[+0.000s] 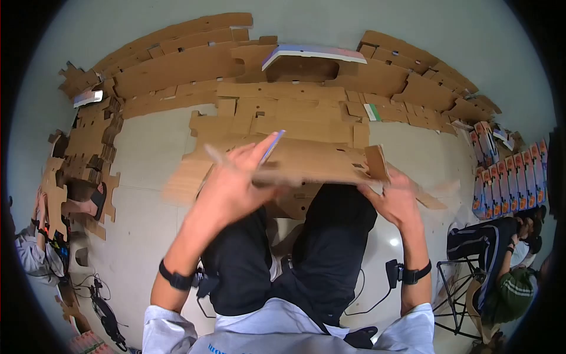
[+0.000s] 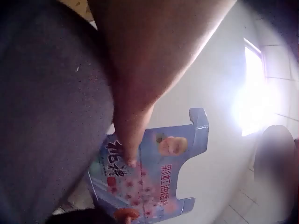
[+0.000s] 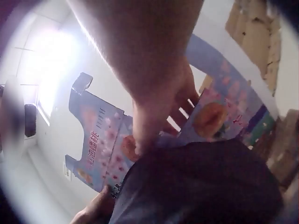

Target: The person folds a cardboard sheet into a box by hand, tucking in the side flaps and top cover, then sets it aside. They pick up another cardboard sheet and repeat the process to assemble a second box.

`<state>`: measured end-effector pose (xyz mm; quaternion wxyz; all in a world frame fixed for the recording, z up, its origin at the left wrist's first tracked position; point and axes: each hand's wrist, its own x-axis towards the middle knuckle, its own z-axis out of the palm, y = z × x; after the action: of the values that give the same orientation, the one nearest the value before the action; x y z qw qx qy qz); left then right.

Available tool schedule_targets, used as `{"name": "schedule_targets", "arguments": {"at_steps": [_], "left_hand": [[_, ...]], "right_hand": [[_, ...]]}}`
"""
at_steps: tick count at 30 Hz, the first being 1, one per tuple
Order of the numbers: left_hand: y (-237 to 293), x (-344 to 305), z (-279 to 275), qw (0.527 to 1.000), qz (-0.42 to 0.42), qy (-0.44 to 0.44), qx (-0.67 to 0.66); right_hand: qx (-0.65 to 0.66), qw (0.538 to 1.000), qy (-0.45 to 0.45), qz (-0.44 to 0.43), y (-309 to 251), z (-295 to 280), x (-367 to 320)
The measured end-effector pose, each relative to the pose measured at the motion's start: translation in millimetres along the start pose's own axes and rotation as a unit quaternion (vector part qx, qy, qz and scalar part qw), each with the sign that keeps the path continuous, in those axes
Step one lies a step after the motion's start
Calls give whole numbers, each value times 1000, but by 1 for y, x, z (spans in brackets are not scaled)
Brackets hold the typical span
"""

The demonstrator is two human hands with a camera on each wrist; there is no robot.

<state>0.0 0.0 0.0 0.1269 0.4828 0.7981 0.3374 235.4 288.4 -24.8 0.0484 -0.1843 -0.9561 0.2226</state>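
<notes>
Both hands hold a flat die-cut cardboard carton (image 2: pixel 156 186) over the person's lap. Its outer face is blue with pink blossoms, peaches and printed characters; its brown inner side faces up in the head view and parts of it are blurred. The left hand (image 1: pixel 227 187) grips the carton's left part, thumb on the printed face in the left wrist view. At the right part, the right hand (image 1: pixel 399 199) holds the board, its thumb against the printed side and its fingers spread over the edge in the right wrist view. A raised brown flap (image 1: pixel 376 162) stands beside it.
Flattened cardboard sheets (image 1: pixel 165 76) lie in an arc on the floor ahead and left. Rows of printed boxes (image 1: pixel 510 183) stand at right. One person (image 1: pixel 507 283) sits at right by a black-legged stool (image 1: pixel 454 301); another (image 1: pixel 38 253) is at left. Cables (image 1: pixel 106 312) lie lower left.
</notes>
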Motion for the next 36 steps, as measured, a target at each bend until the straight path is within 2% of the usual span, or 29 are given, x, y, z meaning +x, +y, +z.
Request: {"name": "schedule_targets", "arguments": {"at_steps": [1,2,3,5,6,9,10,12,13,15,16,19,20,22,24,26,28,30,33,34,36], "left_hand": [[0,13,-2,994,-9,-26,-106],[-21,25,8,996,35,8,-77],[-28,23,-14,997,-24,-30,-72],[-29,37,-4,980,-130,-84,-124],[-26,30,-14,984,-106,-68,-130],[-10,17,-27,981,-127,-59,-135],[-18,12,-21,990,-61,-12,-129],[-10,-10,-24,988,0,22,-151],[-8,-21,-23,985,32,39,-162],[-9,-48,-19,987,115,95,-64],[3,-57,-20,984,125,123,-42],[15,-78,-29,987,119,109,-8],[23,-84,-28,983,132,128,-13],[32,-104,-37,984,148,99,4],[29,-110,-51,980,176,87,30],[27,-139,-55,980,184,64,36],[33,-164,-59,991,125,44,-20],[29,-193,-60,995,51,19,-86],[23,-200,-29,984,42,120,-129],[30,-193,-30,983,20,104,-148],[37,-183,-18,945,-26,136,-297]], "right_hand": [[27,999,-24,-12,2,-6,7],[54,997,-46,-24,3,-12,12],[99,994,-51,17,-12,4,18],[124,983,-79,110,-6,-1,27],[173,978,-64,99,-21,6,30],[221,970,-81,53,-36,4,24],[162,983,-74,36,-41,0,22],[44,997,-63,4,-49,-3,7],[7,994,14,-105,-42,6,-10],[207,978,14,-17,-30,9,-24],[213,977,6,29,-39,5,-32],[266,962,58,-27,-30,24,-48],[236,968,74,-42,-28,25,-55],[184,976,95,-62,-58,15,-75],[251,963,98,29,-94,8,-86],[226,969,83,49,-126,-7,-107],[106,993,47,-8,-146,-21,-125],[120,991,54,-5,-137,1,-148],[157,984,76,29,-127,32,-153],[169,981,88,42,-126,38,-151],[102,989,99,36,-136,44,-139]]}}
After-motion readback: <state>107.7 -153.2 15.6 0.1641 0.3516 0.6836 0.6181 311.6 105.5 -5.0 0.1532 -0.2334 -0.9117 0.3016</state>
